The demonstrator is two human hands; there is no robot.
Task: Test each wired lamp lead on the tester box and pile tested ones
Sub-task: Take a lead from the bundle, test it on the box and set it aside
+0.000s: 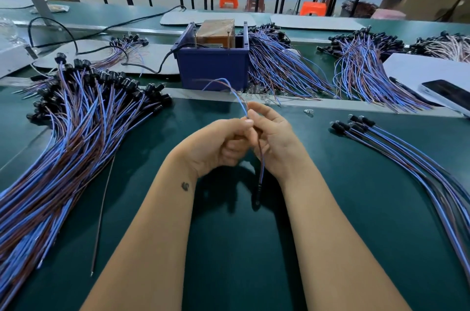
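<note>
While both of my hands meet at the centre of the frame, I hold one lamp lead (261,158) between them. My left hand (216,145) has its fingers (248,122) curled, thumb and forefinger pinching the blue and brown wires near the top. My right hand (273,137) is cupped beside it, palm toward me, fingers half bent round the same wires. From the pinch the lead's free wire ends arc up toward the tester box (212,55), a dark blue bin with a brown block inside, at upper centre; I cannot tell whether the ends touch it. The black socket end hangs down between my wrists, just above the green desk (229,259).

At the left of the frame lies a big pile of leads (76,132), black sockets toward the top. A small row of leads (407,153) lies at the right, sockets pointing left. More bundles (284,69) lie beyond the metal strip, right of the box, with small clear bulbs just in front of them. A phone (447,95) rests on a white sheet at the far right edge.
</note>
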